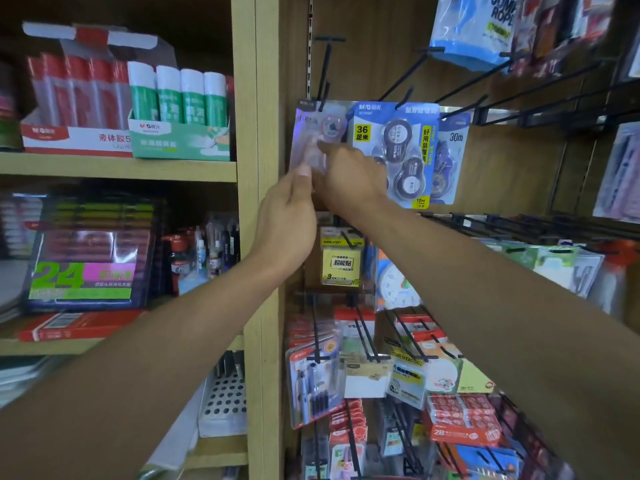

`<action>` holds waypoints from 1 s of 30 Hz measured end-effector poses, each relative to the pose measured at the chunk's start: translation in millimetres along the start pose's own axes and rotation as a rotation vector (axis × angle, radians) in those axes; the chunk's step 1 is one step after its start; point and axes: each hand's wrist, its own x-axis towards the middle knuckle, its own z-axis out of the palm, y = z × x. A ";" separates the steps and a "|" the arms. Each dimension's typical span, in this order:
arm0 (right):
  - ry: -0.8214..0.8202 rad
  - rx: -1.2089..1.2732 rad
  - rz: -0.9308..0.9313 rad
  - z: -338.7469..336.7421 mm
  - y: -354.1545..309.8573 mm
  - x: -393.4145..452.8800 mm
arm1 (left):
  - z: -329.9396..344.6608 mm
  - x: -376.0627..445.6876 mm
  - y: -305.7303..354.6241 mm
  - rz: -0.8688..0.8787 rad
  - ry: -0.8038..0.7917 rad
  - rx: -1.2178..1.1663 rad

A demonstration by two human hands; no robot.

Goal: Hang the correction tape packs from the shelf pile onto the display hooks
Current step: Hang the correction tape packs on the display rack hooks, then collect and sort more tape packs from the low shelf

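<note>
head view: both arms reach up to the top row of black hooks on the wooden display panel (381, 64). left hand (287, 223) pinches the lower edge of a pale, translucent correction tape pack (311, 140), thumb on its front face; the rest of that grip is hidden behind the card. right hand (349, 178) has its index finger laid straight on the front of the same pack, pressing rather than closing round it, so its grip is wide. the pack's top sits at the leftmost hook (325, 74); motion blur keeps me from telling whether the hook is through the hang hole or only meeting it. just beside it to the right hangs a blue three-roll pack (394, 147), and behind that one a smaller 30m pack (450, 157). the shelf pile itself is not in sight. glue boxes (124, 109) stand on the shelf to the left.

judged from this, the step in hand is seating this pack on its hook. the next move calls for sliding the card back along the wire until it hangs free and square with its neighbour, then letting go gently so it does not swing off.
</note>
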 end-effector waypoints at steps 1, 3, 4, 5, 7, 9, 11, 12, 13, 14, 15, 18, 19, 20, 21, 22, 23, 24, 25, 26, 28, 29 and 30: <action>0.024 0.021 -0.007 -2.3 1.0 -6.7 | 2.4 -0.6 -2.6 0.004 0.024 -0.033; 0.066 0.062 -0.019 -7.1 4.0 -24.1 | 9.4 -3.2 -8.6 0.000 0.059 -0.125; 0.087 0.098 -0.023 -10.2 5.4 -35.8 | 12.8 -7.6 -10.3 0.002 0.078 -0.168; 0.113 0.157 -0.021 -12.1 7.5 -48.5 | 16.1 -14.4 -11.0 0.014 0.099 -0.206; 0.186 0.308 -0.019 -14.2 11.8 -77.9 | 21.5 -35.4 -12.8 0.065 0.134 -0.285; 0.247 0.475 -0.009 -11.0 16.7 -114.2 | 26.4 -66.7 -18.6 0.094 0.154 -0.363; 0.265 0.624 0.029 -2.7 23.2 -158.9 | 33.2 -107.4 -32.7 0.106 0.142 -0.384; 0.249 0.679 0.060 2.2 26.1 -183.6 | 37.6 -130.6 -42.7 0.101 0.121 -0.371; 0.219 0.724 0.098 8.7 29.1 -208.8 | 41.8 -155.2 -54.3 0.081 0.096 -0.353; 0.182 0.754 0.142 17.9 33.6 -235.0 | 45.5 -180.8 -66.6 0.044 0.078 -0.334; 0.137 0.768 0.198 28.8 38.8 -261.9 | 47.9 -206.2 -78.0 0.001 0.068 -0.317; -0.040 0.799 0.414 65.9 57.2 -345.2 | 49.8 -282.0 -116.3 -0.117 0.037 -0.247; -0.100 0.800 0.479 77.5 63.5 -373.1 | 48.7 -307.2 -130.0 -0.173 0.012 -0.221; -0.161 0.789 0.549 88.6 69.2 -401.7 | 47.0 -333.0 -144.4 -0.243 -0.021 -0.193; -0.228 0.771 0.631 98.6 74.4 -429.4 | 44.5 -360.3 -159.6 -0.321 -0.064 -0.143; -0.296 0.750 0.714 109.6 80.1 -457.1 | 42.2 -387.9 -174.4 -0.398 -0.115 -0.075; -0.363 0.724 0.786 119.2 84.8 -482.6 | 40.2 -415.9 -188.7 -0.468 -0.166 0.007; -0.439 0.685 0.865 129.9 90.4 -509.9 | 38.7 -442.4 -200.8 -0.546 -0.217 0.074; -0.527 0.650 0.942 137.7 95.4 -533.7 | 37.0 -466.6 -211.2 -0.640 -0.266 0.134; -0.629 0.632 1.026 146.8 101.5 -556.5 | 35.9 -486.3 -220.1 -0.744 -0.319 0.182; -0.867 0.595 1.158 164.3 111.1 -602.1 | 33.1 -520.3 -238.2 -0.967 -0.445 0.303; -0.973 0.594 1.212 171.5 113.7 -622.6 | 31.3 -536.9 -246.1 -1.070 -0.524 0.381; -1.065 0.602 1.283 180.3 115.5 -645.4 | 29.0 -552.2 -252.3 -1.158 -0.586 0.456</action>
